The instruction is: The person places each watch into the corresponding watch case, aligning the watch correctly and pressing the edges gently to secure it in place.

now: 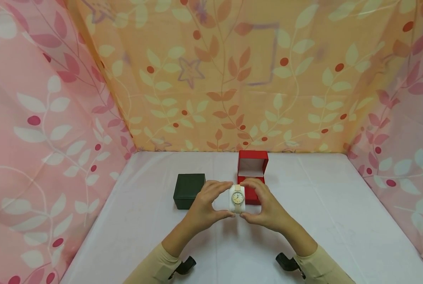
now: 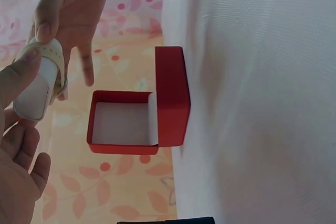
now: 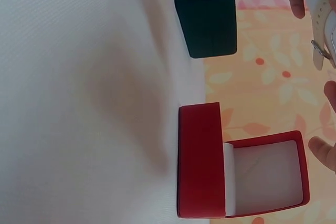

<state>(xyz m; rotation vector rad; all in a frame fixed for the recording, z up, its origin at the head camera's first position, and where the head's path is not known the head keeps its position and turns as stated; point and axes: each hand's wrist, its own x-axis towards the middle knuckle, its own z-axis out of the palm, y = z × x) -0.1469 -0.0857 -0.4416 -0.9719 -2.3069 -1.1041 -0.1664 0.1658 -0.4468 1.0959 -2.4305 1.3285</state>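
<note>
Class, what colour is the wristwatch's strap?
Pale cream; the strap shows best in the left wrist view.

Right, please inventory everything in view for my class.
Rounded cushion: one, white, held aloft
Round watch: one, cream, around cushion
Open hinged box: one, red, beyond cushion
Closed square box: one, dark green, left of red box
Cloth-covered table: one, white, beneath boxes
Leafy rear curtain: one, orange, behind table
Leafy side curtains: two, pink, left and right
Wrist cameras: two, black, at wrists
Sleeves: two, beige, both forearms
Left grip: one, bare, cushion's left
Right grip: one, bare, cushion's right
</note>
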